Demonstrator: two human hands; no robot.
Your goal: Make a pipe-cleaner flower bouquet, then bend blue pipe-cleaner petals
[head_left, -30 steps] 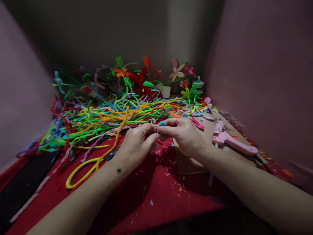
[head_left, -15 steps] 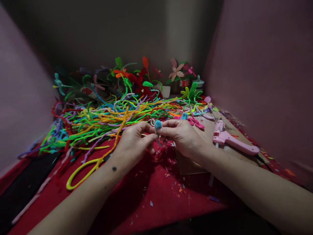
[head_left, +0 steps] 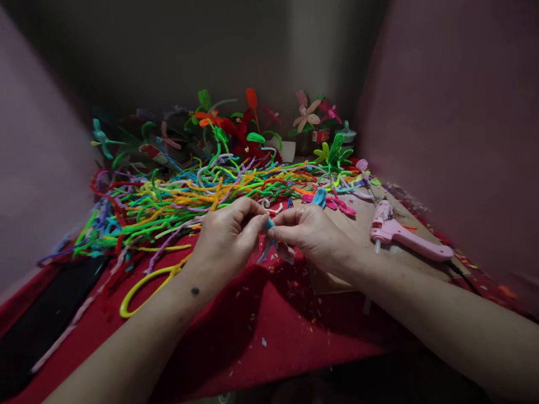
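Between my two hands is a small piece of blue pipe cleaner [head_left: 268, 224], its loose ends hanging below the fingertips. My left hand [head_left: 231, 229] pinches it from the left with thumb and forefinger. From the other side my right hand [head_left: 309, 231] grips it between thumb and fingers. The fingers cover much of the piece, so its full shape is hidden. Just beyond my right hand, a folded blue pipe-cleaner petal [head_left: 320, 197] lies by pink pipe-cleaner petals [head_left: 343, 205].
Many coloured pipe cleaners [head_left: 177, 205] are heaped at the left and middle. A pink glue gun [head_left: 404, 238] rests on a board [head_left: 357, 210] at right. Yellow-handled scissors [head_left: 128, 297] and a black flat object [head_left: 50, 314] lie left. Pipe-cleaner flowers [head_left: 306, 116] stand behind.
The blue piece has turned between my fingers: its rounded face showed before, and now a narrow edge and loose ends show. My left fingers have closed in over it.
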